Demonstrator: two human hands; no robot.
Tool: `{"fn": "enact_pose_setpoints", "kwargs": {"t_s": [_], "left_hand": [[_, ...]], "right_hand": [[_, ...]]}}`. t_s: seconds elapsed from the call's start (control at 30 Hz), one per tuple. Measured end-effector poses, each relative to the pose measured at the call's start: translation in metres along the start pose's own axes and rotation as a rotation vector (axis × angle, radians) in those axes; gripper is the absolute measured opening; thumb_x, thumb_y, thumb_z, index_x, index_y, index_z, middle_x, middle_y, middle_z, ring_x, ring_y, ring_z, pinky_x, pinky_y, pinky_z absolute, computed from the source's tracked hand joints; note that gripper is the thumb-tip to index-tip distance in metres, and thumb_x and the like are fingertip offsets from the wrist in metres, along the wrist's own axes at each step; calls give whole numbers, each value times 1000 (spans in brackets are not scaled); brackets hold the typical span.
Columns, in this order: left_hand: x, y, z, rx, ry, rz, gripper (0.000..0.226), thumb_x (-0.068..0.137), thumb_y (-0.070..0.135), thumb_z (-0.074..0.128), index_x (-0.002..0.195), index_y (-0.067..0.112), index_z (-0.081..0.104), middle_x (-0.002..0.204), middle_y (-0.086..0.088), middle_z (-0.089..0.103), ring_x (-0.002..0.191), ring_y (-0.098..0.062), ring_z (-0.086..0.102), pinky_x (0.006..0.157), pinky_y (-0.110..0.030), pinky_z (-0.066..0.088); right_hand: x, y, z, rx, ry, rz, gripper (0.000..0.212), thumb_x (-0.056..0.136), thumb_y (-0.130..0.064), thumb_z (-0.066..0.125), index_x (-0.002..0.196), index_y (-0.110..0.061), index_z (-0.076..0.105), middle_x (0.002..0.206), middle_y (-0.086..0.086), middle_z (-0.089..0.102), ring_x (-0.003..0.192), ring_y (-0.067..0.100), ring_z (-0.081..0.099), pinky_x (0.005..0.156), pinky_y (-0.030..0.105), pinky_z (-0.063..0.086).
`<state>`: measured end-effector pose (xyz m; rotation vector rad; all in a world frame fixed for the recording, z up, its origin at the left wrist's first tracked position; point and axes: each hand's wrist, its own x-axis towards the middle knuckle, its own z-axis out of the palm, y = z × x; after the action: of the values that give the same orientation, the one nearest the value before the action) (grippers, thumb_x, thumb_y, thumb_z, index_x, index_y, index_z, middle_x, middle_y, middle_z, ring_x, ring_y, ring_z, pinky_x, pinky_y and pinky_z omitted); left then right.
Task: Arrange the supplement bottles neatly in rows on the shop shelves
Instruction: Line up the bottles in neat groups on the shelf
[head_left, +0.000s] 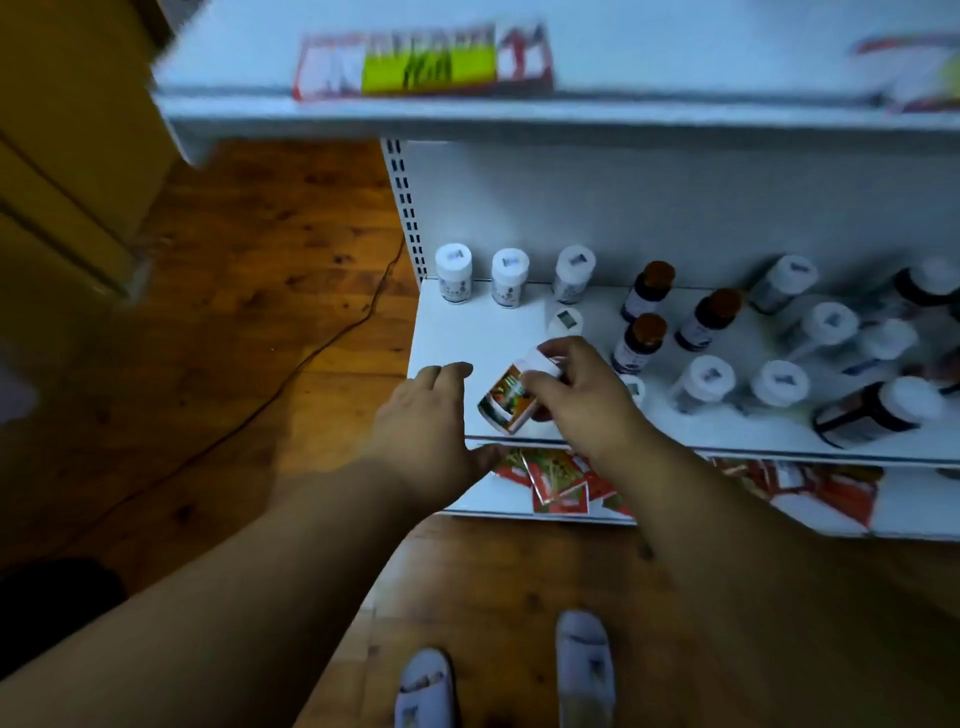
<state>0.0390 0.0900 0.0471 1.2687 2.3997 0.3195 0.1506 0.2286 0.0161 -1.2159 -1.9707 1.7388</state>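
Observation:
My right hand (576, 395) grips a white-capped bottle with an orange and green label (506, 397), tilted over the front left of the white middle shelf (457, 332). My left hand (426, 415) hovers just left of that bottle, fingers relaxed, holding nothing. Three white-capped bottles (510, 278) stand in a row along the shelf's back left. A fourth white-capped bottle (565, 322) stands just behind my right hand. Three dark bottles with brown caps (644, 340) stand mid-shelf. Several more white-capped bottles (779, 384) stand or lie scattered to the right.
An upper shelf (519, 111) carrying a flat red and green box (423, 60) overhangs the work area. Red packets (558, 480) lie on the lower shelf. A black cable (291, 369) runs over the wooden floor at left. My slippered feet (582, 665) stand below.

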Motion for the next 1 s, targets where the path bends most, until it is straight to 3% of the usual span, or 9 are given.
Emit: {"fn": "enact_pose_setpoints", "kwargs": {"t_s": [0.07, 0.2, 0.27, 0.37, 0.5, 0.67, 0.93, 1.0], "left_hand": [[-40, 29, -37, -90, -57, 36, 100, 71, 63, 73, 150, 22, 27, 150, -2, 39, 135, -21, 40, 109, -37, 39], [-117, 94, -112, -191, -92, 165, 105, 63, 70, 72, 147, 23, 30, 148, 0, 41, 131, -18, 45, 105, -39, 43], [-147, 124, -138, -187, -123, 226, 106, 62, 77, 68, 146, 25, 30, 148, 1, 41, 130, -17, 45, 104, -41, 44], [-179, 169, -162, -173, -122, 310, 106, 62, 80, 65, 145, 22, 34, 144, 0, 44, 128, -17, 47, 104, -40, 43], [-195, 241, -165, -131, -35, 412, 108, 58, 87, 49, 143, 22, 38, 139, 1, 49, 124, -17, 49, 101, -37, 43], [-184, 332, -158, -148, -12, 469, 108, 57, 89, 44, 145, 28, 33, 145, 6, 44, 130, -14, 43, 105, -39, 42], [-101, 379, -182, -131, 39, 520, 93, 72, 70, 65, 148, 32, 28, 147, 9, 40, 130, -10, 41, 106, -31, 41], [-63, 385, -183, -125, 53, 530, 90, 74, 67, 67, 147, 32, 30, 147, 8, 41, 129, -10, 42, 106, -31, 40]], "right_hand": [[-57, -36, -19, 122, 3, 66, 13, 92, -34, 60, 105, -33, 61, 101, -4, 70, 90, 14, 70, 86, 41, 58], [-165, -113, -75, 175, 0, 62, 17, 96, -35, 57, 101, -22, 66, 87, -1, 73, 84, 17, 71, 77, 39, 57], [-206, -140, -101, 229, 7, 35, 14, 96, -32, 58, 101, -21, 67, 90, 2, 73, 88, 21, 71, 77, 40, 57], [-254, -163, -143, 367, 49, 18, 13, 96, -22, 57, 99, -26, 69, 95, 7, 72, 94, 28, 68, 86, 48, 54], [-297, -179, -203, 610, 83, 19, 23, 98, -12, 48, 98, -24, 68, 95, 14, 67, 92, 30, 62, 85, 50, 48], [-321, -186, -288, 853, 108, 32, 16, 98, -22, 49, 106, -13, 61, 88, 12, 69, 80, 23, 68, 67, 37, 55], [-248, -222, -367, 799, 186, -77, 36, 83, -30, 64, 113, -12, 61, 100, 14, 67, 93, 26, 65, 87, 45, 54], [-218, -229, -380, 785, 232, -103, 38, 78, -30, 68, 111, -12, 62, 98, 13, 66, 91, 26, 66, 85, 46, 55]]}}
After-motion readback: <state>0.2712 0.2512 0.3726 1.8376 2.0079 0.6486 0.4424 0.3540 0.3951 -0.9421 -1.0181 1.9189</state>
